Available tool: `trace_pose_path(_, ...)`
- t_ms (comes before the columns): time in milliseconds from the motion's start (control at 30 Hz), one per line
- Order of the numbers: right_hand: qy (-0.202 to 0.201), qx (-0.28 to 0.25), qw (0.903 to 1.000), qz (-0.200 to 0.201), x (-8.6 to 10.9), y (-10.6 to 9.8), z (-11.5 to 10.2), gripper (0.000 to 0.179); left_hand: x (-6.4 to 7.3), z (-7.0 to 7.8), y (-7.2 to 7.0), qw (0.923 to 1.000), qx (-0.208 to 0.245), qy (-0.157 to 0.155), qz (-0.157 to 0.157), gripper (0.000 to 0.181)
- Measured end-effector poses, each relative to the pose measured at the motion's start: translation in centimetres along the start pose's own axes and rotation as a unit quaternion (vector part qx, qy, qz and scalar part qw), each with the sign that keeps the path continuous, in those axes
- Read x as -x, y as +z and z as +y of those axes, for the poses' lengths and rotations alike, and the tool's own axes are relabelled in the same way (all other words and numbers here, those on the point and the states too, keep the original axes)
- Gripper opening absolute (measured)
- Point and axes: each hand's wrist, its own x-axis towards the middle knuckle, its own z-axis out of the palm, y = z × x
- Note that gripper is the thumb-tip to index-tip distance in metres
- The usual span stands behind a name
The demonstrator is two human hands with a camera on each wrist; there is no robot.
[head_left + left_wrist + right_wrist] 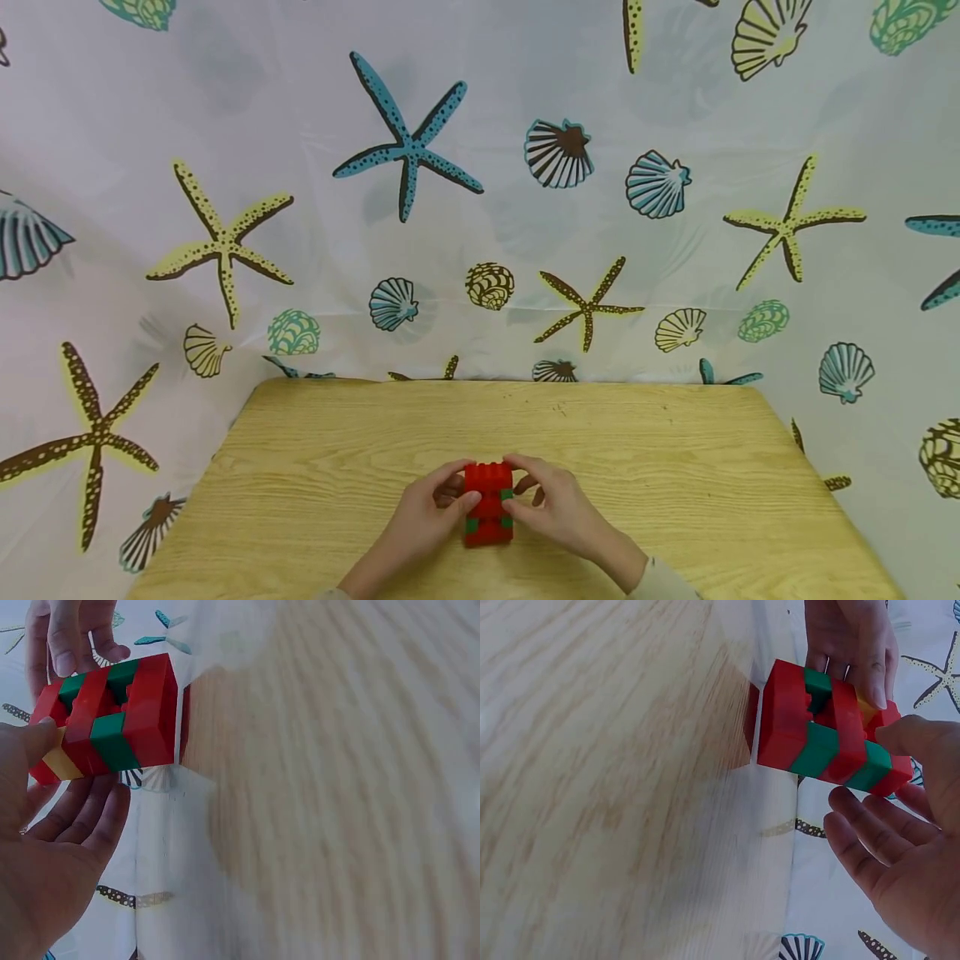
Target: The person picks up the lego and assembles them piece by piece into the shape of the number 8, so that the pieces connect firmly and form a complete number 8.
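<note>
Upright on the table stands a small tower of toy building bricks [488, 531], three long red layers with short bricks between them and gaps in the middle. Green bricks [815, 751] show between the layers on the right side. On the left side a yellow brick [60, 762] sits in the upper gap and a green brick [114, 742] in the lower one. My left hand [427, 510] grips the upper left side, thumb by the yellow brick. My right hand [558, 508] holds the upper right side, thumb in front and index finger at the top corner.
The wood-grain table [337, 433] spreads around the tower on all sides. Behind it and at both sides hangs a white curtain [480, 233] printed with starfish and shells.
</note>
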Motion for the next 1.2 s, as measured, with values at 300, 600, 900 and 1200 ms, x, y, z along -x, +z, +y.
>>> trace_pose_path(300,0.034,-0.013,0.9993,0.006,-0.5,-0.2,1.5,0.060,-2.3,0.0,0.8,0.9999,-0.009,-0.013,0.004,0.058)
trace_pose_path(600,0.069,-0.010,0.9975,0.011,-1.3,-0.3,2.6,0.065,-4.1,-0.2,1.5,0.9994,-0.008,-0.031,0.014,0.057)
trace_pose_path(900,0.097,-0.013,0.9951,0.017,-2.1,-0.1,3.4,0.066,-5.1,-0.8,2.1,0.9984,-0.026,-0.042,0.029,0.056)
trace_pose_path(1200,0.118,0.006,0.9928,0.019,-3.1,0.1,4.1,0.066,-5.6,-0.9,2.4,0.9988,-0.040,-0.022,0.017,0.062)
